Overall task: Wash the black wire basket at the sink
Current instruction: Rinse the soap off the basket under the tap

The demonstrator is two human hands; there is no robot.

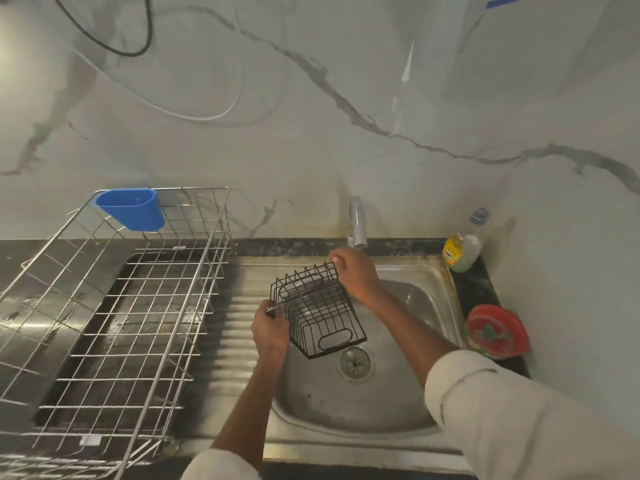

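the left hand has its fingers curled round the near-left edge of the black wire basket, at the corner where the wires meet. a thin bright strip, perhaps a metal tool or a wet wire, shows at those fingers; i cannot tell which. the right hand pinches the far rim of the basket with curled fingers, just below the tap. so both hands hold it, one at each end.

the basket hangs in the air, tilted, over the left part of the sink and above the drain. its long axis runs from the far-left, by the right hand, down to the near-right, with its open side turned up and to the left. the right hand is the nearer one to the tap spout, almost touching it, and the far rim sits right under the spout. no water stream is plain to see.

by my judgement the coming step is rinsing, and it turns on bringing the basket's body under the spout, a small shift towards the far side.

left of the sink stands a steel dish rack with a blue cup holder. on the right ledge are a soap bottle and a red lidded tub.
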